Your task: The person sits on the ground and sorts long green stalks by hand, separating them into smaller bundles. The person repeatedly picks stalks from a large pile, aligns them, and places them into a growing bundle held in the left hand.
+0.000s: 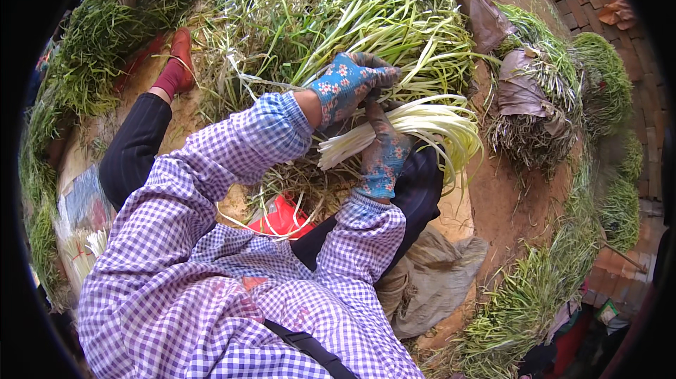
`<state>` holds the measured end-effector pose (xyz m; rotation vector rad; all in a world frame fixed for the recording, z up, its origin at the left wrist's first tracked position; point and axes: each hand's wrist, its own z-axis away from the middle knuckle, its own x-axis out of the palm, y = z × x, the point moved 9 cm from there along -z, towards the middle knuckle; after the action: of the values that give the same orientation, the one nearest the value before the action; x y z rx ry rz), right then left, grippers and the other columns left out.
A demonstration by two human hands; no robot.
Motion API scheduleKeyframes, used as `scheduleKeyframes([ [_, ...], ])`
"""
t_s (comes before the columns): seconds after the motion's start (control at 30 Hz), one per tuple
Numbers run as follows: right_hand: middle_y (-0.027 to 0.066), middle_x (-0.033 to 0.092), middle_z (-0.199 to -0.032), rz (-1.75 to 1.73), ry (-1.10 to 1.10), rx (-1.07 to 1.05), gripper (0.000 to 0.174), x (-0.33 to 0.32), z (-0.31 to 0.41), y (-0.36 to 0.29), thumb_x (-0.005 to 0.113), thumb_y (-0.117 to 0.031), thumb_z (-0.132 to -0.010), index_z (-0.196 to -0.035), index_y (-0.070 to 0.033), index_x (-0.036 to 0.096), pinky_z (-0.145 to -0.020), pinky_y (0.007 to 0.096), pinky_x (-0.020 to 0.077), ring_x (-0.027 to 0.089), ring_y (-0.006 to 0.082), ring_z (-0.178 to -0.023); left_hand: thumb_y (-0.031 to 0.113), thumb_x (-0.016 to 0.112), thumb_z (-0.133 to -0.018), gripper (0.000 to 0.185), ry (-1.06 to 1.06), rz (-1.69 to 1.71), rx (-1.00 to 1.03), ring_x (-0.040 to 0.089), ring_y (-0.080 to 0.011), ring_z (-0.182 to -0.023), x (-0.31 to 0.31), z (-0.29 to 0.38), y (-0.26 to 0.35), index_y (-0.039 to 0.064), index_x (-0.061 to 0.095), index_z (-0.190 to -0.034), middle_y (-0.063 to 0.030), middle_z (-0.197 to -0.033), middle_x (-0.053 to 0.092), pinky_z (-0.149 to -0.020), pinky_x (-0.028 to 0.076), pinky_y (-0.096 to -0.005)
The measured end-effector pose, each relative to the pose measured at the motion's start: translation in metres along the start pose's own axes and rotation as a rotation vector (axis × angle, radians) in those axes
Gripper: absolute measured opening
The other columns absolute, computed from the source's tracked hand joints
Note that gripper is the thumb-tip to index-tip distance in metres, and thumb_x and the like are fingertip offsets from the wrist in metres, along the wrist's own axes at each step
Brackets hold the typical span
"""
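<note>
My right hand, in a blue flowered work glove with soiled fingers, is closed around a bundle of long white chive-like stalks. Their cut-looking white ends point left, and the yellow-green tops droop over my knee. Just above it, my left hand wears a matching glove, its fingers drawn together close to the right fingertips. A single green stalk runs rightward from near those left fingertips; whether they pinch it I cannot tell. Beyond both hands spreads a large heap of loose green stalks.
A tied bundle with dark roots lies at the right. Green heaps line the left. A red plastic bag sits between my legs, and a tan sack beside my right thigh. White stalk bundles lie at the left.
</note>
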<state>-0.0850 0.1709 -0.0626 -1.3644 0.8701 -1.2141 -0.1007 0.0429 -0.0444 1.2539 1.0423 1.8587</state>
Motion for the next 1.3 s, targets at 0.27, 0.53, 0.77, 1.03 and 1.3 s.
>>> scheduleKeyframes([
  [0.27,0.0032,0.057,-0.082,-0.177,-0.020,0.030,0.022,0.002,0.008,-0.006,0.073,-0.005,-0.074,-0.090,0.000,0.060,-0.064,0.0256,0.0459,0.056,0.0127,-0.069,0.010,0.060,-0.082,0.032,0.547,-0.547,0.763,0.062,-0.0190,-0.086,-0.087,-0.045,0.178,0.001,0.059,-0.112,-0.0132,-0.096,0.066,-0.076,0.051,-0.0307],
  [0.53,0.0075,0.061,-0.091,-0.169,0.102,0.070,0.024,-0.011,0.001,-0.001,0.069,-0.005,-0.077,-0.098,0.005,0.063,-0.067,0.0276,0.0511,0.060,0.0152,-0.076,0.023,0.063,-0.087,0.038,-0.687,-0.665,0.224,0.058,-0.0107,-0.095,-0.012,0.034,0.024,0.002,0.055,-0.118,-0.0090,-0.105,0.064,-0.086,0.046,-0.0267],
  [0.77,0.0087,0.063,-0.091,-0.370,0.084,0.156,0.023,-0.003,0.003,0.007,0.069,-0.008,-0.080,-0.099,0.004,0.064,-0.064,0.0261,0.0510,0.061,0.0148,-0.078,0.008,0.065,-0.084,0.014,-0.490,-0.505,0.200,0.057,-0.0053,-0.076,-0.027,0.048,0.017,0.002,0.066,-0.096,-0.0018,-0.085,0.065,-0.069,0.047,-0.0217],
  [1.03,0.0115,0.063,-0.095,-0.266,0.049,0.174,0.027,-0.002,0.001,0.021,0.069,-0.006,-0.079,-0.103,0.006,0.062,-0.065,0.0258,0.0524,0.062,0.0154,-0.076,0.012,0.064,-0.085,0.018,-0.101,-0.608,0.424,0.062,-0.0088,-0.081,-0.029,-0.020,0.048,0.004,0.066,-0.101,-0.0047,-0.091,0.068,-0.076,0.051,-0.0240],
  [1.3,0.0089,0.065,-0.085,-0.203,0.038,0.247,0.026,-0.001,0.009,0.011,0.072,-0.012,-0.076,-0.097,0.002,0.067,-0.061,0.0256,0.0497,0.062,0.0145,-0.068,0.018,0.062,-0.077,0.045,0.516,-1.488,0.730,0.061,-0.0305,-0.096,-0.054,-0.084,0.137,0.014,0.057,-0.122,-0.0166,-0.107,0.062,-0.086,0.049,-0.0394],
])
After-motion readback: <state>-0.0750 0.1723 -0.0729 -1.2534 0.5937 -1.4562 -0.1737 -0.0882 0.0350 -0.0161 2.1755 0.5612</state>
